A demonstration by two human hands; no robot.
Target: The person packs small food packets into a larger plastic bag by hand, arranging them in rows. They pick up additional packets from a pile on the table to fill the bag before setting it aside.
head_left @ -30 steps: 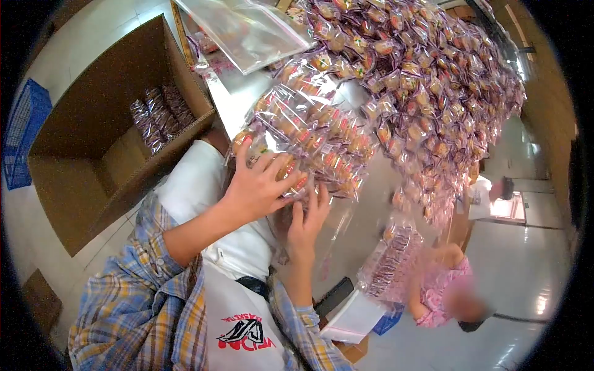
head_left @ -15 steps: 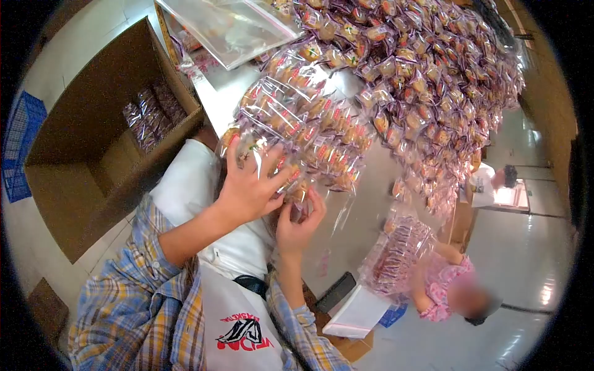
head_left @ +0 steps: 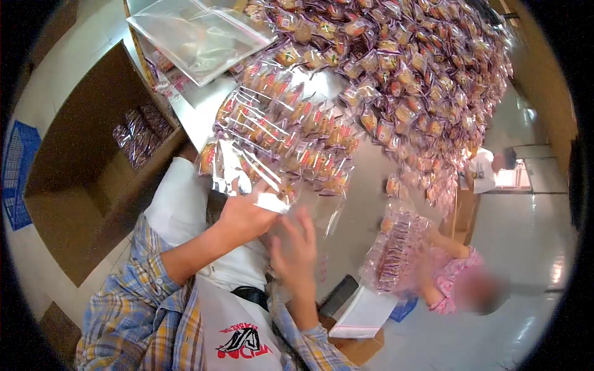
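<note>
A large clear plastic bag (head_left: 253, 127) lies on the table, filled with rows of small wrapped cakes. At its near end my left hand (head_left: 244, 216) grips the film, which is folded and bright with glare around the fingers. My right hand (head_left: 294, 250) is just right of and below that end, blurred, with its fingers apart and nothing visible in them. Behind the bag rises a big heap of loose, individually wrapped cakes (head_left: 402, 93).
Flat clear bags (head_left: 198, 40) lie at the table's far left. A cardboard box (head_left: 74, 204) with several purple packs (head_left: 142, 136) stands left, beside a blue crate (head_left: 18, 173). At right, a person in pink (head_left: 455, 284) handles another filled bag (head_left: 399, 253). A white stack (head_left: 365, 312) sits near.
My right hand has come away from the bag's near end and spread its fingers. My left hand stays there, with the film now folded beneath it. The view has shifted slightly.
</note>
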